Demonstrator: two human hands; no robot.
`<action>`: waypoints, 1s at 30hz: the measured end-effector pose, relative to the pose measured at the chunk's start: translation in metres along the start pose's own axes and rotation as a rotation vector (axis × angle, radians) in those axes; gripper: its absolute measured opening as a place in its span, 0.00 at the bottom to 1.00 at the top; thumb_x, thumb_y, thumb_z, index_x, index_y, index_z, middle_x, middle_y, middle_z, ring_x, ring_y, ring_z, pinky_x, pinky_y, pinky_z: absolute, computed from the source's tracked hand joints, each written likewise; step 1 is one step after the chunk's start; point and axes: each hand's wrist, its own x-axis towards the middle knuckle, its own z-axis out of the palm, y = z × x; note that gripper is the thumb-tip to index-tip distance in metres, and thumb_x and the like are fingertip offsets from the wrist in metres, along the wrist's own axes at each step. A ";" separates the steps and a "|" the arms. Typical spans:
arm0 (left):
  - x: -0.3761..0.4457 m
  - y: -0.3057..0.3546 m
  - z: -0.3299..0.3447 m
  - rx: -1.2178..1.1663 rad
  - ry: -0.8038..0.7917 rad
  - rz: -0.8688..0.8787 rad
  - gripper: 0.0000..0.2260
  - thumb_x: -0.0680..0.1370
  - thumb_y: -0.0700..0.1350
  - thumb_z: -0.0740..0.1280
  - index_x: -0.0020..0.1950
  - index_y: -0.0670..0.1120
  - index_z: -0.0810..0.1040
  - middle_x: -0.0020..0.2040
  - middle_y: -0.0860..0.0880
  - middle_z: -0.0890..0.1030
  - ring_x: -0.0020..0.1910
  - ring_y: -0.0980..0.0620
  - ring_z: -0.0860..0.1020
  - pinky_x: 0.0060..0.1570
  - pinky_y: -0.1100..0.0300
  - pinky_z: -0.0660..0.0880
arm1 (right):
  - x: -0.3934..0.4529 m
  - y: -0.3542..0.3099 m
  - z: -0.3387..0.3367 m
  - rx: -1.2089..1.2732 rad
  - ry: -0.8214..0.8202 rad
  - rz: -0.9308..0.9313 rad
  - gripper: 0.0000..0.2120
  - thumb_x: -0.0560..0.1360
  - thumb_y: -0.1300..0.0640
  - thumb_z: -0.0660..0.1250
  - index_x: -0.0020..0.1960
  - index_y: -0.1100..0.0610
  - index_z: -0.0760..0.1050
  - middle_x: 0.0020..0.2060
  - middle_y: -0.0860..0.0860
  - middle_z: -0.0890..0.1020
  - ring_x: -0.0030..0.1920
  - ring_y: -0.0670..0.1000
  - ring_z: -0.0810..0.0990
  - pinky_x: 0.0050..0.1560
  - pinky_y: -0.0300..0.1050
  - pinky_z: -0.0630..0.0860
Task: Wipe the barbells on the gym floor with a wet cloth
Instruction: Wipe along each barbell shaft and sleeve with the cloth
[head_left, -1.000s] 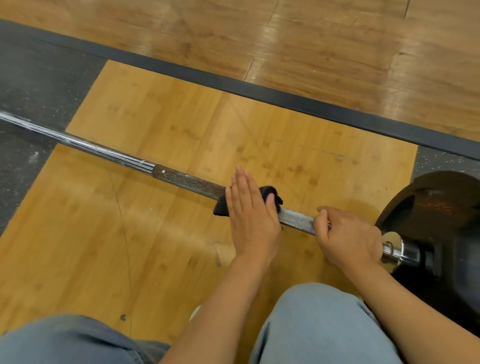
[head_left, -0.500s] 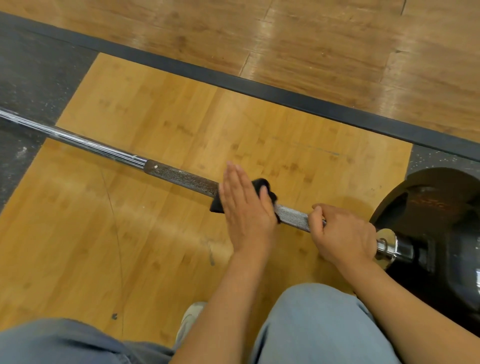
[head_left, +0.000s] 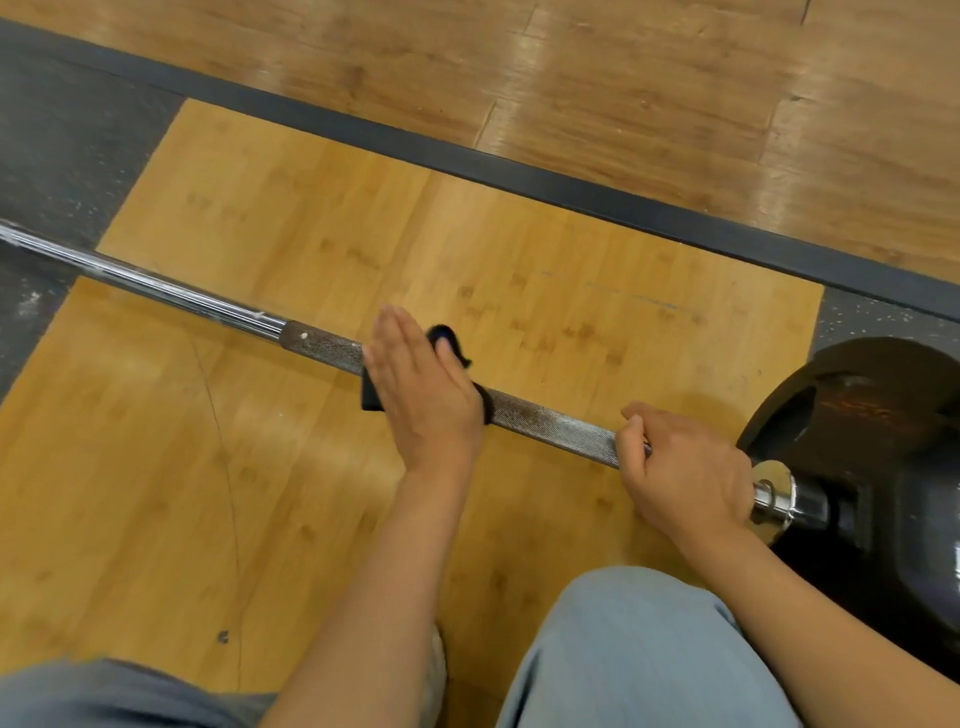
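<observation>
Barbell shaft (head_left: 550, 421) lay across bamboo platform (head_left: 311, 234), long axis from far-left edge down to weight plate (head_left: 872, 467) at right. Black cloth (head_left: 374, 397) draped on knurled section, mid-shaft. Left hand (head_left: 421, 395) pressed it, fingers (head_left: 389, 338) straight and together. Right hand (head_left: 685, 473) gripped shaft beside collar, fingers curled round. Unwiped length judged leftward; left hand nearer.

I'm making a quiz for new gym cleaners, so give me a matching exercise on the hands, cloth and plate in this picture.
Things:
1. left hand
2. right hand
3. cloth
4. weight plate

States:
A. black disc at the bar's right end
B. dark, draped over the bar
C. fingers straight, pressing the cloth
D. curled round the knurled bar

Pairs: 1-C, 2-D, 3-B, 4-A
</observation>
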 end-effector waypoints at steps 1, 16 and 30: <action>0.004 -0.004 0.000 0.002 0.023 -0.034 0.28 0.84 0.51 0.43 0.77 0.34 0.57 0.78 0.38 0.58 0.78 0.42 0.56 0.77 0.52 0.40 | 0.000 0.000 0.001 0.014 0.028 -0.027 0.17 0.78 0.52 0.51 0.34 0.50 0.72 0.27 0.48 0.75 0.26 0.51 0.72 0.27 0.35 0.52; 0.011 -0.019 -0.003 -0.019 0.052 0.152 0.25 0.85 0.50 0.48 0.66 0.33 0.74 0.65 0.38 0.77 0.66 0.40 0.73 0.74 0.51 0.55 | 0.012 0.012 -0.004 -0.114 0.030 -0.607 0.26 0.83 0.47 0.50 0.79 0.55 0.58 0.78 0.56 0.61 0.73 0.60 0.70 0.71 0.66 0.62; -0.010 -0.011 0.005 -0.060 0.122 0.338 0.19 0.83 0.46 0.55 0.61 0.35 0.78 0.58 0.40 0.80 0.58 0.42 0.76 0.68 0.49 0.63 | 0.033 0.008 -0.002 -0.038 0.075 -0.841 0.26 0.83 0.47 0.55 0.77 0.57 0.62 0.78 0.55 0.63 0.75 0.57 0.68 0.72 0.65 0.63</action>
